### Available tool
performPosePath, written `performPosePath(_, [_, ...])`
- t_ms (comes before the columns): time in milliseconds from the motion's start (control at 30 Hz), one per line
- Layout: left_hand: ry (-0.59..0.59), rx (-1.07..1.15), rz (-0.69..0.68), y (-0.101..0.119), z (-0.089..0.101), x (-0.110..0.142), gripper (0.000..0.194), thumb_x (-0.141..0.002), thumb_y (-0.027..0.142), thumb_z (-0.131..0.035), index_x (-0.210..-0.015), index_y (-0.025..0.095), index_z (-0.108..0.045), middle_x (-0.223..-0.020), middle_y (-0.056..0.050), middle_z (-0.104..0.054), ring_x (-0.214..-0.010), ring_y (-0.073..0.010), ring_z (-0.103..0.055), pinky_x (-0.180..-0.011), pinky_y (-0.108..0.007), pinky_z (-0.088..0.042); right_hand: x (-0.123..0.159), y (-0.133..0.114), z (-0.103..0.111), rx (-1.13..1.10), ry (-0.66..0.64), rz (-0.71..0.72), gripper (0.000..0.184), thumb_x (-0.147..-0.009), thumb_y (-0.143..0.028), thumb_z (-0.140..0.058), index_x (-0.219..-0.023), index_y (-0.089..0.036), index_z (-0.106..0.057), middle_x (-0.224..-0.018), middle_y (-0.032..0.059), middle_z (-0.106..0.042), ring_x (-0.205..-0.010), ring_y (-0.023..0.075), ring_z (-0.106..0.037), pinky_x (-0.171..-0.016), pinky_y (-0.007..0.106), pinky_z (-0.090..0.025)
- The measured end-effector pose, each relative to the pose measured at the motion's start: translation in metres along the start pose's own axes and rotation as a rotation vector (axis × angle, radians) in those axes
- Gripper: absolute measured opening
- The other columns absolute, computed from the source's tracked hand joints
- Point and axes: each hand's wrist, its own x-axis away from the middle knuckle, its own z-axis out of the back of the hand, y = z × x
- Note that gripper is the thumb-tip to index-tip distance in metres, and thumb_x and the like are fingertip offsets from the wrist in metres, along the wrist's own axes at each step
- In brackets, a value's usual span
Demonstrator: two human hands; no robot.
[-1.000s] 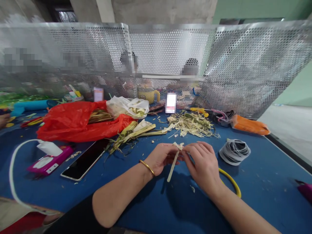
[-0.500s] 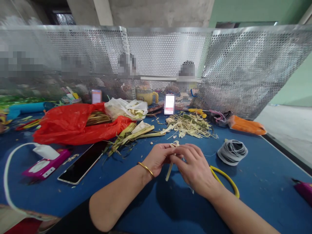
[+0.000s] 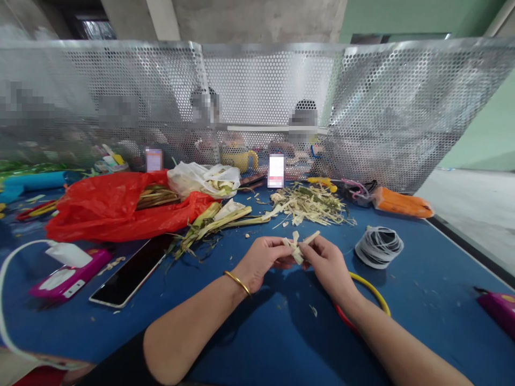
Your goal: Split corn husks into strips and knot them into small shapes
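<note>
Between my two hands, above the blue table, is a small pale piece of folded plant strips [image 3: 296, 251], with short ends sticking out at the top. My left hand [image 3: 269, 256] pinches its left side between thumb and fingers; a gold bangle [image 3: 237, 283] circles that wrist. On the other side, my right hand [image 3: 325, 261] is closed on the same strips, and one strip end points up to the right past its thumb. Partly hidden under my right forearm lies a tool with yellow and red curved handles [image 3: 372, 287].
Beyond my hands are a heap of shredded strips [image 3: 311, 206], longer stalks [image 3: 215, 222] and a red plastic bag [image 3: 100, 206]. A phone [image 3: 131, 272] and purple device [image 3: 72, 273] lie left. At right sit a wire spool [image 3: 379, 247] and orange packet [image 3: 403, 202]. A perforated metal screen [image 3: 261, 80] stands behind.
My right hand has turned and moved off the top of the strips to their right side. The strip end that hung down now points up to the right. The view has shifted slightly.
</note>
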Motion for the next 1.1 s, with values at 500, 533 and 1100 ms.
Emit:
performPosePath(500, [0.272,0.098,-0.031,-0.003,0.006,-0.01,0.021,-0.064,0.02,-0.072,-0.082,0.012,-0.066,-0.064,-0.002,-0.066,-0.053,-0.0107,-0.06,-0.056,-0.022,-0.049,0.009,-0.008,-0.002,0.138,-0.133,0.316,0.023,-0.086,-0.02,-0.045,-0.103,-0.023,-0.061,-0.088,0.0032,-0.072,-0.078,0.0176,-0.066,-0.07,0.028,-0.047])
performPosePath(533, [0.274,0.104,-0.022,-0.003,0.006,-0.01,0.021,-0.063,0.02,-0.072,-0.081,0.013,-0.066,-0.062,-0.001,-0.065,-0.052,-0.0103,-0.059,-0.056,-0.022,-0.05,0.01,-0.007,0.0,0.27,-0.119,0.403,0.025,-0.087,-0.017,-0.045,-0.102,-0.023,-0.063,-0.091,0.0035,-0.072,-0.081,0.0181,-0.065,-0.072,0.029,-0.046])
performPosePath(1100, [-0.09,-0.142,-0.015,0.0,0.005,-0.001,0.028,-0.058,0.036,-0.08,-0.069,0.013,-0.068,-0.061,-0.004,-0.067,-0.057,-0.0139,-0.063,-0.058,-0.024,-0.049,-0.011,-0.004,0.02,0.265,-0.237,0.173,0.027,-0.087,-0.032,-0.047,-0.064,-0.022,-0.039,-0.056,-0.0062,-0.043,-0.053,0.0108,-0.042,-0.051,0.022,-0.031])
